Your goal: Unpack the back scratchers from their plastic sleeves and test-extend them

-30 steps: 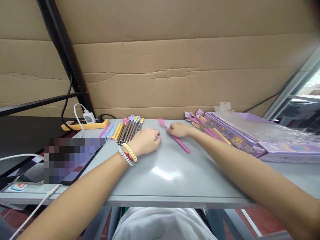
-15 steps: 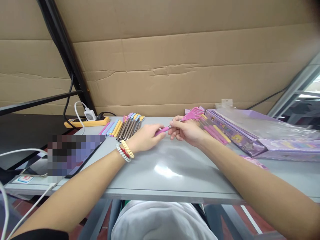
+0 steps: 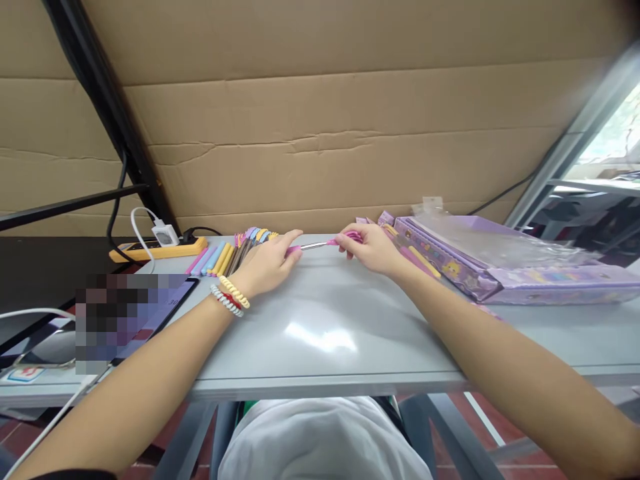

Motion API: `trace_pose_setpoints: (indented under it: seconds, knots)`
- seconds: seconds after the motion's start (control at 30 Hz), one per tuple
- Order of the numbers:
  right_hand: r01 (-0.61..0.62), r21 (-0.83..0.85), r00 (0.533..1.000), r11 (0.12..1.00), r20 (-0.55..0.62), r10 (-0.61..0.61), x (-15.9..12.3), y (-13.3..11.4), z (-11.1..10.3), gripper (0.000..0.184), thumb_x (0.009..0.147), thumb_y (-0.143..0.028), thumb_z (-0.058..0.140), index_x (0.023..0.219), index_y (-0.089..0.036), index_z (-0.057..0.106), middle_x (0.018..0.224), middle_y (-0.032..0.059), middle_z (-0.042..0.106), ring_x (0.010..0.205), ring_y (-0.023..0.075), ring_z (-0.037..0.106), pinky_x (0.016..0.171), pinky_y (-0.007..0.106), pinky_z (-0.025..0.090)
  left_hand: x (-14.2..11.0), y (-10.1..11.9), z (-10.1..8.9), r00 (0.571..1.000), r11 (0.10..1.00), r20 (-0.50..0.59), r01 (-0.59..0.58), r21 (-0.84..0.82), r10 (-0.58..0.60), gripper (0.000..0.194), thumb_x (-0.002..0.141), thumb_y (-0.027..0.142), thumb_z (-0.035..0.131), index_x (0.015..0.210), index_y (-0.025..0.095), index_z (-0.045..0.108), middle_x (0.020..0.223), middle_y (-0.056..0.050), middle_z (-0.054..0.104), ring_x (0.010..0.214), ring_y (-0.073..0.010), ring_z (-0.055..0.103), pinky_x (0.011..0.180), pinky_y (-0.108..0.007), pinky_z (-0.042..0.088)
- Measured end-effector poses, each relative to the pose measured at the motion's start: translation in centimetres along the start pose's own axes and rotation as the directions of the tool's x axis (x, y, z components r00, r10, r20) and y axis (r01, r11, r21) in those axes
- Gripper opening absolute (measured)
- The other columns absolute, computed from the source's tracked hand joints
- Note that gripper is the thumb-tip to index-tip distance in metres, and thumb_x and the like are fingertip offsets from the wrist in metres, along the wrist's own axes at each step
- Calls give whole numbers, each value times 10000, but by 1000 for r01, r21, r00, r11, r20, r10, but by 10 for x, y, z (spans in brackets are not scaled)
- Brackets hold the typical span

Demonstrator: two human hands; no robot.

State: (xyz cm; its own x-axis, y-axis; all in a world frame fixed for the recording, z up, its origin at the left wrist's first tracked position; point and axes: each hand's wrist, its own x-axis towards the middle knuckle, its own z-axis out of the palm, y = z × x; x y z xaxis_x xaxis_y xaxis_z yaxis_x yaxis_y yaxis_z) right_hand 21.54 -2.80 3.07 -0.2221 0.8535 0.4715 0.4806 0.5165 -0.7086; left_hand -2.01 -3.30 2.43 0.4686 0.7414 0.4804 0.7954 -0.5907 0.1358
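Pink back scratcher (image 3: 314, 245) spans the gap between the two hands over the grey table (image 3: 320, 317), its bare metal shaft showing. At one end, the left hand (image 3: 273, 263) grips the pink handle between thumb and fingers; at the other, the right hand (image 3: 367, 247) closes around the pink head, partly hiding it. Just left of the left-hand grip lie more back scratchers (image 3: 241, 256), then pink, blue and yellow tubes (image 3: 213, 259). Right of the right-hand grip sits a purple printed box (image 3: 560, 293) with clear plastic wrap (image 3: 505, 243) on top.
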Motion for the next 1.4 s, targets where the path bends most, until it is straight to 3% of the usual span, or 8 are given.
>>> trace_pose_setpoints:
  seconds: [0.2,0.33,0.47,0.77,0.87,1.03,1.17,1.4]
  knots:
    - [136,-238,986,962,123,-109,-13,-7,18,212,854,-344,537,791,-153,603,639,22,630,563,108,525,578,240,391,-2,-2,-4,998,994,26,-66,86,64,370,955,309,352,1215,234,604,1044,-62,672,954,-205,614,743,-301,437]
    - [87,-27,991,996,101,-84,-12,-8,22,280,858,-421,542,828,-148,599,632,18,611,539,107,531,547,239,405,-1,3,-4,991,988,33,-129,86,126,360,936,196,328,1135,195,627,1013,-70,664,921,-192,612,714,-297,431]
    - [24,241,999,970,26,-31,-6,-10,20,383,807,-521,585,832,-140,605,611,6,582,495,97,516,485,230,392,-1,9,-7,993,991,-38,-108,80,112,346,964,357,336,1094,205,618,991,-57,670,928,-201,617,728,-302,431]
    - [48,339,959,940,-279,52,13,-16,-14,413,749,-554,625,734,-142,641,491,-46,395,421,59,317,394,215,217,8,-16,-22,974,954,-224,28,297,41,348,958,338,316,968,216,642,875,-50,677,785,-204,621,608,-309,372]
    - [45,385,862,922,-481,159,16,-14,-48,366,745,-507,659,684,-151,599,450,-75,307,390,49,248,379,209,173,9,-42,-31,952,933,-298,43,356,70,316,929,267,348,928,208,658,853,-59,683,851,-226,616,688,-339,390]
    - [196,486,538,852,-780,321,9,-8,-116,379,850,-297,621,592,-201,361,400,-99,237,348,36,169,379,215,122,3,-86,-47,905,892,-425,192,409,0,311,909,253,361,918,224,671,889,-80,684,891,-255,593,748,-390,383]
    - [198,486,301,851,-857,419,-5,-4,-153,345,948,-180,428,622,-209,321,427,-77,310,333,40,196,387,228,127,-2,-111,-51,886,882,-463,236,407,-24,304,897,252,362,908,238,666,893,-81,679,897,-256,585,771,-399,379]
    - [149,431,213,890,-893,396,-11,0,-166,365,934,-190,450,596,-214,314,426,-87,240,338,47,203,386,234,151,4,-118,-47,896,887,-445,200,417,7,302,893,254,366,954,249,663,905,-78,683,904,-256,586,808,-403,379]
